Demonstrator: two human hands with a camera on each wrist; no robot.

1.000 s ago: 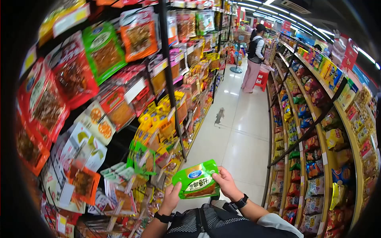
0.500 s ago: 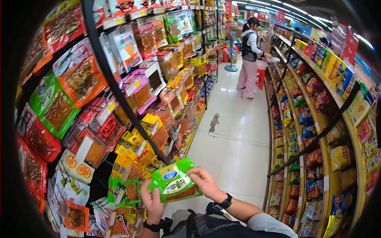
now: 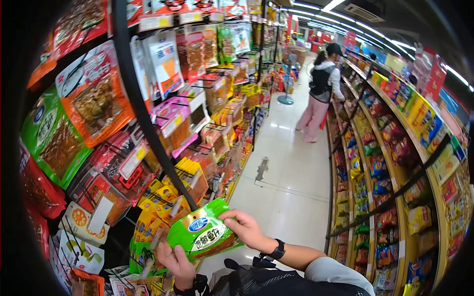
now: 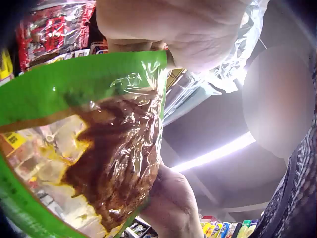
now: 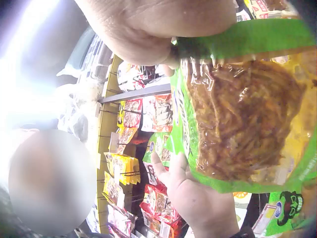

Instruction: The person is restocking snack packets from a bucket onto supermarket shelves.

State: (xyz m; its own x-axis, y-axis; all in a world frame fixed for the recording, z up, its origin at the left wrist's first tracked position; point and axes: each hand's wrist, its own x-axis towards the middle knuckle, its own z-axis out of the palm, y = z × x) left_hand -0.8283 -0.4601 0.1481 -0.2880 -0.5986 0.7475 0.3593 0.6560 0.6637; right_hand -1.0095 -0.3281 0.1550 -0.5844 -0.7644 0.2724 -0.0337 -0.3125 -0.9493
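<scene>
A green snack bag (image 3: 202,239) with dark contents is held tilted in front of the body. My right hand (image 3: 249,230) pinches its upper right edge. Beside the bag's lower left edge is my left hand (image 3: 177,264), palm turned up with relaxed fingers; whether it bears any weight is unclear. The left wrist view shows the bag's clear window (image 4: 121,158) close up, with my left hand (image 4: 173,29) at its top edge. In the right wrist view, my right hand (image 5: 158,27) grips the bag (image 5: 242,114), and my left hand (image 5: 198,201) has its fingers spread.
Hanging snack packs (image 3: 96,106) fill the left shelving, behind a black upright post (image 3: 143,98). Shelves of bagged snacks (image 3: 419,219) line the right side. Down the tiled aisle (image 3: 284,163), a person in pink trousers (image 3: 312,118) stands at the right shelves, near a round stand base (image 3: 285,99).
Both hands and the bag have moved left and lower. My left hand has loosened from its earlier grip on the bag's edge. The person in the aisle has turned toward the right shelves.
</scene>
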